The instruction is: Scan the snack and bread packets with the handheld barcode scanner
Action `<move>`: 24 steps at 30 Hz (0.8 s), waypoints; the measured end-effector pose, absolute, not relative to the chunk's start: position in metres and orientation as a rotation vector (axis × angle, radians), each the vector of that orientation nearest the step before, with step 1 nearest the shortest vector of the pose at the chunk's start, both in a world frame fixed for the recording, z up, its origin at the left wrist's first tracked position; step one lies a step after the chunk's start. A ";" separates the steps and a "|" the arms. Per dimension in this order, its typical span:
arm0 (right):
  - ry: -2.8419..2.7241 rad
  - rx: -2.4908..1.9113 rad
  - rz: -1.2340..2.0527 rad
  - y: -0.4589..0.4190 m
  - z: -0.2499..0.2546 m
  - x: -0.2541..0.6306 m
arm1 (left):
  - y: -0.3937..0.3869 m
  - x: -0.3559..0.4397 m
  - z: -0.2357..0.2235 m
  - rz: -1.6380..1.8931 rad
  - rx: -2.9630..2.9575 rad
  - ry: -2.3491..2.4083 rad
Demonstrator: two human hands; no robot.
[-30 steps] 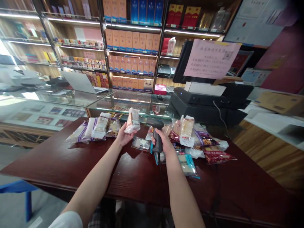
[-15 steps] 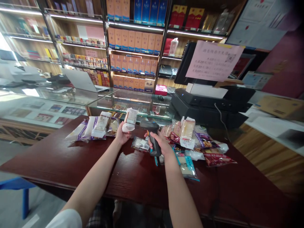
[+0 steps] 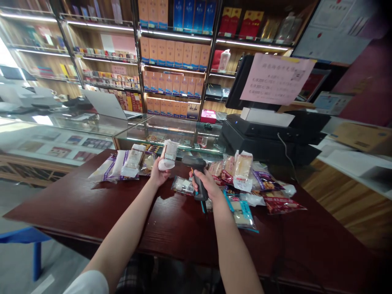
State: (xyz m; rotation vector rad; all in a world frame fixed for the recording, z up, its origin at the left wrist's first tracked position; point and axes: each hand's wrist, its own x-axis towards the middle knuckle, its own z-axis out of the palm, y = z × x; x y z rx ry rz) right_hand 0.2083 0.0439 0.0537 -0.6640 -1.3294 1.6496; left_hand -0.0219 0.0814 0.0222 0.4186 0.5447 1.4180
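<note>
My left hand (image 3: 159, 173) is closed on a white snack packet (image 3: 169, 154), which it holds upright above the table. A black handheld barcode scanner (image 3: 200, 184) is gripped in my right hand (image 3: 206, 183), its head turned toward the packet. Between and below the hands lies a small clear packet (image 3: 183, 185). On the left are several snack bags (image 3: 119, 164), with a white packet (image 3: 134, 160) on top. Right of the scanner is a heap of packaged snacks, among them a white packet (image 3: 243, 169), a red bag (image 3: 283, 203) and a blue-edged bag (image 3: 243, 214).
The dark red table (image 3: 92, 208) meets a glass display counter (image 3: 171, 126). At the back right stand a black monitor (image 3: 239, 81) with a pink paper sign (image 3: 277, 79) and a black printer-like machine (image 3: 257, 134). A laptop (image 3: 105, 104) sits back left; a blue stool (image 3: 27, 237) is below.
The view has shifted slightly. Both hands keep nearly the same pose, with the packet still in the left and the scanner still in the right.
</note>
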 end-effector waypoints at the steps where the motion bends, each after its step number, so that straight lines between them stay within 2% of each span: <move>1: -1.340 -0.674 1.652 0.044 0.054 0.209 | 0.082 -0.022 0.022 1.420 0.427 0.566; 6: -1.337 -0.697 1.644 0.045 0.055 0.213 | 0.083 -0.016 0.022 1.657 0.691 0.935; 9: -1.304 -0.703 1.622 0.045 0.057 0.214 | 0.078 -0.019 0.028 2.004 1.143 1.369; 11: -1.293 -0.695 1.611 0.045 0.057 0.214 | 0.073 -0.026 0.034 2.113 1.409 1.702; 14: -1.254 -0.687 1.618 0.045 0.058 0.215 | 0.064 -0.038 0.040 1.975 1.589 2.113; 17: -1.238 -0.691 1.631 0.046 0.057 0.216 | 0.060 -0.042 0.037 1.769 1.656 2.298; 24: -1.220 -0.737 1.616 0.054 0.050 0.216 | 0.062 -0.017 0.022 1.675 1.900 2.064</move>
